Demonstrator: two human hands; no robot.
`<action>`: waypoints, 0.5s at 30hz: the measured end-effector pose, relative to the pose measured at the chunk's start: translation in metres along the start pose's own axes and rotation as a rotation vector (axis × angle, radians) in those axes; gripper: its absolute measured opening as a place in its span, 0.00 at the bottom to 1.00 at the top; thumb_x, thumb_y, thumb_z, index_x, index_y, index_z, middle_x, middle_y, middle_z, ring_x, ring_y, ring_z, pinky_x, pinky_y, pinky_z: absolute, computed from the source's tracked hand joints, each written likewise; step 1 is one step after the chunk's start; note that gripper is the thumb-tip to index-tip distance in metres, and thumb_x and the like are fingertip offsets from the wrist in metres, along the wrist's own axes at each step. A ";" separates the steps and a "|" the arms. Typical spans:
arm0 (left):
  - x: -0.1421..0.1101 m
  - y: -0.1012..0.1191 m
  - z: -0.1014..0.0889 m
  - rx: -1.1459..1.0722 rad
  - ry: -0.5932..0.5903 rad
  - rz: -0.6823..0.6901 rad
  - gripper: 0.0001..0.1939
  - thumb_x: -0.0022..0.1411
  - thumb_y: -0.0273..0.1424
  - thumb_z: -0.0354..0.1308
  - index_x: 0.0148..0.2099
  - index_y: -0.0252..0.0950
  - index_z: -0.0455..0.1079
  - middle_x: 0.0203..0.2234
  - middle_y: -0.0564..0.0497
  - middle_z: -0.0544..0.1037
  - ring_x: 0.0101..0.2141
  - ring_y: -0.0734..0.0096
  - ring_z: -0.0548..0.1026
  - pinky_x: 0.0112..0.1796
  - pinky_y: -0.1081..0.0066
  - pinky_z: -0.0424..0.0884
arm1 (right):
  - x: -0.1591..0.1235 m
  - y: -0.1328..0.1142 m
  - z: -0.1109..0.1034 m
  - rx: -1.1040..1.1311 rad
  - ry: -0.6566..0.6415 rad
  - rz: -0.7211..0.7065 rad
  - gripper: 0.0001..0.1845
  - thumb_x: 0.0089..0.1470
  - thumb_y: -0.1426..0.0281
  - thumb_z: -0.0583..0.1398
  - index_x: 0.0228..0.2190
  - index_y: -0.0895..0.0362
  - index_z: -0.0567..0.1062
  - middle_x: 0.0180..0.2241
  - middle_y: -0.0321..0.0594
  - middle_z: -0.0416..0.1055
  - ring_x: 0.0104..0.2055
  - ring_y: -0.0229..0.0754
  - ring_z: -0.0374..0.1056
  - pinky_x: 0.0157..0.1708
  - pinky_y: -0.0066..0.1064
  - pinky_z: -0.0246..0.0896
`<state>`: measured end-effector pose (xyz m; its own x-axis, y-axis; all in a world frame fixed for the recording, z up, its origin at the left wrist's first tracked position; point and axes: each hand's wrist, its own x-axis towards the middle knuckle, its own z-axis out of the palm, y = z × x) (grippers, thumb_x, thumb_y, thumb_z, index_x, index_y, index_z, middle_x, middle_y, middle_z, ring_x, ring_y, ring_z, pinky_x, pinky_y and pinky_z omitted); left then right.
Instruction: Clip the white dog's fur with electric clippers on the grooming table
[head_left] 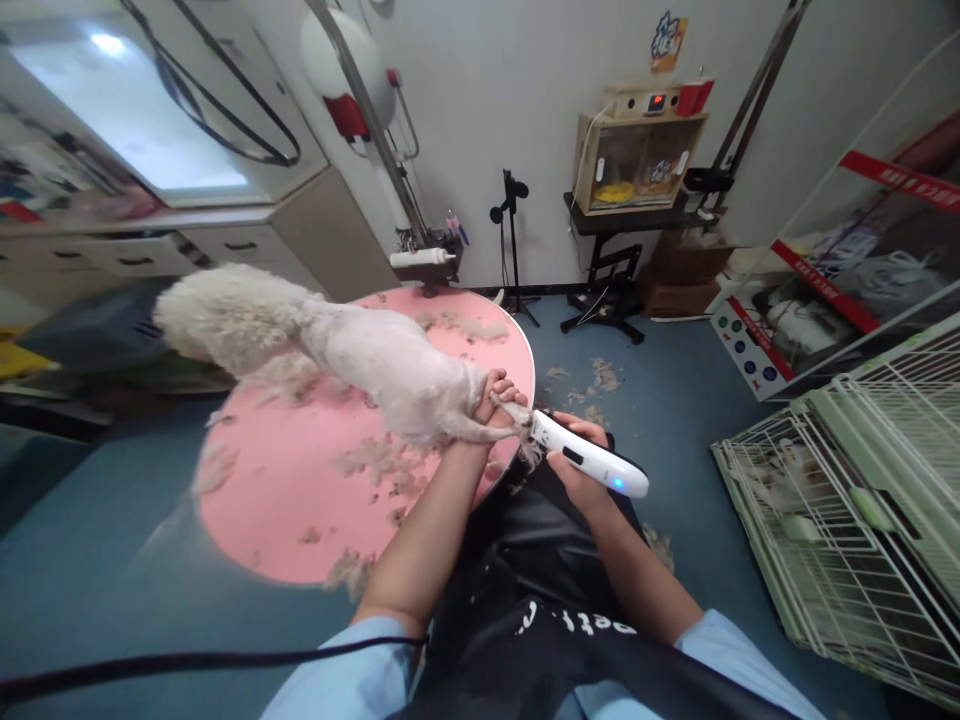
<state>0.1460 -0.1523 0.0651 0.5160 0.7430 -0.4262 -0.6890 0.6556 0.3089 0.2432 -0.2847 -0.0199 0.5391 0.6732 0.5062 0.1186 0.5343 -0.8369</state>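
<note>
One dog (382, 360) is on the round pink counter (277, 500), its body clipped smooth, its head a fluffy white puff. The left hand (496, 402) is wrapped around one leg; the right hand (576, 482) grips one clipper (592, 458), curved white plastic with a blue light, its tip at the shaggy paw (525, 420). Loose hair (367, 460) lies in clumps on counter and blue floor (150, 490). One wire cage (874, 505) stands to the right.

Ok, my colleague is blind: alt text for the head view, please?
A person's right hand holds a white clipper at the hind paw of a dog, while the left hand holds the leg. The dog, body shorn and head fluffy, is on a round pink table strewn with fur.
</note>
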 end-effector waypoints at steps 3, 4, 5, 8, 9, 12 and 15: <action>0.006 -0.001 -0.004 0.015 -0.012 -0.002 0.15 0.70 0.22 0.48 0.28 0.36 0.58 0.13 0.63 0.56 0.13 0.83 0.56 0.25 0.76 0.60 | 0.007 0.001 0.000 0.028 0.003 0.044 0.21 0.52 0.64 0.68 0.44 0.51 0.66 0.49 0.45 0.75 0.52 0.47 0.73 0.53 0.48 0.68; 0.008 -0.001 -0.005 0.020 -0.020 -0.006 0.14 0.69 0.22 0.49 0.29 0.36 0.58 0.13 0.63 0.56 0.13 0.83 0.57 0.25 0.75 0.61 | 0.009 0.003 -0.001 0.039 0.028 0.060 0.21 0.52 0.63 0.68 0.44 0.51 0.66 0.48 0.44 0.75 0.51 0.46 0.73 0.53 0.47 0.69; 0.010 -0.001 -0.007 0.023 -0.027 -0.010 0.14 0.68 0.22 0.49 0.29 0.37 0.57 0.13 0.63 0.56 0.13 0.83 0.57 0.26 0.75 0.61 | 0.011 0.004 -0.001 0.061 0.044 0.086 0.22 0.51 0.62 0.69 0.43 0.51 0.67 0.47 0.43 0.75 0.49 0.46 0.74 0.52 0.45 0.70; 0.015 0.001 -0.010 0.010 -0.034 -0.019 0.15 0.68 0.22 0.48 0.28 0.37 0.56 0.13 0.63 0.56 0.13 0.83 0.56 0.26 0.75 0.61 | 0.016 0.010 -0.003 0.212 -0.015 0.242 0.25 0.50 0.56 0.69 0.44 0.51 0.67 0.47 0.44 0.76 0.40 0.44 0.75 0.39 0.39 0.75; 0.017 0.002 -0.011 0.005 -0.037 -0.019 0.15 0.69 0.22 0.48 0.28 0.37 0.56 0.13 0.63 0.56 0.13 0.83 0.56 0.26 0.75 0.60 | 0.016 0.011 -0.005 0.265 -0.039 0.290 0.26 0.50 0.54 0.68 0.45 0.51 0.67 0.47 0.44 0.75 0.36 0.42 0.75 0.34 0.36 0.75; 0.019 0.005 -0.013 0.004 -0.059 0.003 0.14 0.68 0.22 0.49 0.28 0.37 0.57 0.14 0.63 0.57 0.13 0.82 0.57 0.26 0.75 0.60 | 0.012 0.013 -0.006 0.285 0.006 0.297 0.26 0.50 0.55 0.68 0.45 0.50 0.66 0.49 0.44 0.74 0.35 0.41 0.75 0.29 0.32 0.73; 0.019 0.006 -0.014 0.004 -0.086 0.044 0.14 0.69 0.22 0.50 0.29 0.37 0.57 0.15 0.63 0.59 0.14 0.82 0.58 0.26 0.75 0.60 | 0.008 0.010 0.001 0.165 0.058 0.201 0.25 0.49 0.58 0.70 0.43 0.51 0.66 0.49 0.46 0.73 0.45 0.47 0.75 0.37 0.36 0.74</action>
<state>0.1444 -0.1360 0.0465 0.5274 0.7796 -0.3377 -0.7097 0.6228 0.3293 0.2483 -0.2735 -0.0245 0.5859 0.7459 0.3167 -0.1302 0.4723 -0.8717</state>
